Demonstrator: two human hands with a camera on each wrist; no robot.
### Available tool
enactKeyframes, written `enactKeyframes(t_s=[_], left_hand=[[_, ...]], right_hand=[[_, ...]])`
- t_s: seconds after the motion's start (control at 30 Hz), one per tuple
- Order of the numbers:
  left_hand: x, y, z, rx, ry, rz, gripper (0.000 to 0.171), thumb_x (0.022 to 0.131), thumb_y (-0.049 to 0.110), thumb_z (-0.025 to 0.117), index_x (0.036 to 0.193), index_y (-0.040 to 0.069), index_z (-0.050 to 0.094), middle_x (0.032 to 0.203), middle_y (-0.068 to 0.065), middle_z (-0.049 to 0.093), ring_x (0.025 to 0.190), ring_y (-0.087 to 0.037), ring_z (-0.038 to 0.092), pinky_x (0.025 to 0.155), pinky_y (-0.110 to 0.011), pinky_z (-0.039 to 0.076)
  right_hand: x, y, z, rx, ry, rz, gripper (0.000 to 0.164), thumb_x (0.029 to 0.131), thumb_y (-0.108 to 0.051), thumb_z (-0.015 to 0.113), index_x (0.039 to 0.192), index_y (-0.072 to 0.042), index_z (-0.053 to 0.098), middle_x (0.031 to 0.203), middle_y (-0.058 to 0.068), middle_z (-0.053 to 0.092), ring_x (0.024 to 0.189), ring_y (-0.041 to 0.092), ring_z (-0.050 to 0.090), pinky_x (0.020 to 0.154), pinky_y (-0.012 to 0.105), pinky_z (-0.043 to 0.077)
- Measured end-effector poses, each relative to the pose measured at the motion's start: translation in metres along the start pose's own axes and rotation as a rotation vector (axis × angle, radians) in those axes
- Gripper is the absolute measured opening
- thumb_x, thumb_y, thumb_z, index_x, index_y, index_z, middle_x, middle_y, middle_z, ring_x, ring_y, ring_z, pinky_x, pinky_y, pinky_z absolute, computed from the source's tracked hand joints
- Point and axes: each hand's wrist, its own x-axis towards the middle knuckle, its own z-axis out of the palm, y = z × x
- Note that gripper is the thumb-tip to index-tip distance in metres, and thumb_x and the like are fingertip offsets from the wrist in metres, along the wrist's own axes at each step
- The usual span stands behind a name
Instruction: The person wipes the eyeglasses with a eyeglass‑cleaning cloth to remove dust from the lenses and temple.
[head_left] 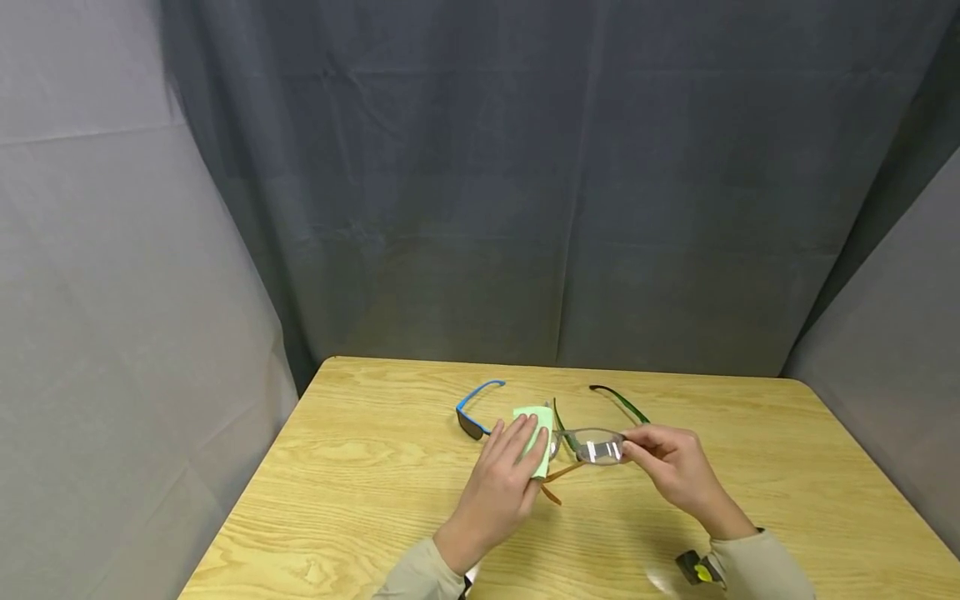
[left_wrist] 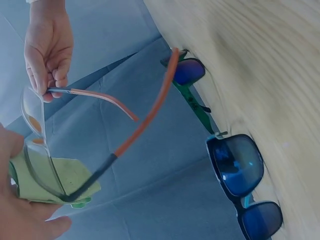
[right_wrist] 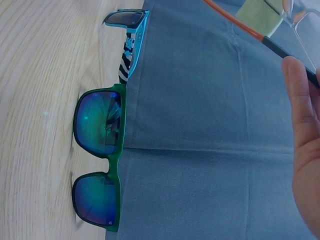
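As I follow the head feed from here, the clear glasses (head_left: 600,450) sit right of the middle in the lower part of the frame, held up above the counter (head_left: 360,467). The person's right hand (head_left: 675,462) pinches them between thumb and fingers at their right end. The left hand (head_left: 498,483) grips a green cloth (left_wrist: 75,172), its fingers laid over it at the left end of the glasses.

My left wrist view puts the cloth at lower left, with one orange-tipped temple (left_wrist: 152,112) sweeping up through the middle of the frame. On the counter, I see the blue sunglasses (head_left: 470,424) left of the cloth in the head view, partly hidden by the left hand. The green sunglasses (right_wrist: 98,122) run down the left side of the right wrist view, the blue pair above them. A dark grey curtain (head_left: 450,208) fills the head view's upper middle.
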Motion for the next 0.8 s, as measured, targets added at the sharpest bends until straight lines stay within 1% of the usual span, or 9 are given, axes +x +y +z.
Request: enactKeyframes(t_s=[0.13,0.27,0.33,0.5,0.57,0.67,0.8], left_hand=[[0.004,0.004,0.002,0.003,0.005,0.013,0.046,0.082,0.014,0.062,0.126,0.004,0.058,0.135,-0.016,0.051,0.128,-0.030,0.043,0.104,-0.052,0.034],[0.008,0.007,0.002,0.017,-0.003,0.012,0.044,0.084,0.017,0.061,0.127,0.005,0.058,0.136,-0.014,0.051,0.129,-0.027,0.042,0.105,-0.053,0.032],[0.009,0.009,0.002,0.025,-0.011,0.014,0.044,0.084,0.016,0.061,0.127,0.006,0.058,0.136,-0.013,0.051,0.130,-0.026,0.042,0.105,-0.053,0.031],[0.012,0.013,0.002,0.056,-0.046,0.023,0.042,0.088,0.019,0.059,0.128,0.008,0.058,0.137,-0.011,0.051,0.129,-0.024,0.043,0.106,-0.053,0.030],[0.013,0.013,0.002,0.076,-0.059,0.027,0.041,0.089,0.021,0.059,0.128,0.009,0.058,0.137,-0.010,0.050,0.130,-0.023,0.043,0.106,-0.053,0.029],[0.014,0.013,0.001,0.102,-0.069,0.034,0.043,0.088,0.022,0.061,0.129,0.009,0.057,0.138,-0.009,0.050,0.130,-0.022,0.042,0.106,-0.053,0.028],[0.015,0.012,0.001,0.122,-0.060,0.055,0.044,0.087,0.023,0.063,0.129,0.010,0.057,0.137,-0.007,0.051,0.129,-0.023,0.043,0.106,-0.054,0.029]], right_hand=[[0.001,-0.002,0.002,0.002,0.003,-0.010,0.021,0.076,0.024,0.060,0.088,0.008,0.067,0.072,0.013,0.066,0.061,0.006,0.062,0.051,0.019,0.050],[0.002,-0.003,0.003,-0.015,0.010,-0.004,0.020,0.076,0.024,0.061,0.086,0.007,0.068,0.072,0.010,0.066,0.061,0.005,0.061,0.051,0.018,0.050],[0.003,-0.003,0.004,-0.008,0.003,-0.005,0.019,0.076,0.024,0.061,0.086,0.008,0.067,0.072,0.011,0.066,0.061,0.007,0.062,0.051,0.019,0.050],[0.004,-0.002,0.007,0.030,-0.022,-0.029,0.019,0.076,0.025,0.060,0.086,0.011,0.066,0.074,0.018,0.065,0.061,0.014,0.064,0.052,0.020,0.052],[0.004,-0.002,0.008,0.030,-0.022,-0.036,0.019,0.075,0.025,0.060,0.086,0.011,0.066,0.074,0.018,0.065,0.061,0.015,0.064,0.052,0.020,0.052],[0.005,-0.002,0.009,0.022,-0.018,-0.039,0.020,0.075,0.025,0.060,0.087,0.010,0.067,0.074,0.016,0.066,0.060,0.016,0.064,0.052,0.019,0.051],[0.006,-0.003,0.009,0.018,-0.018,-0.038,0.020,0.075,0.025,0.061,0.087,0.009,0.067,0.075,0.016,0.066,0.060,0.017,0.064,0.052,0.020,0.052]])
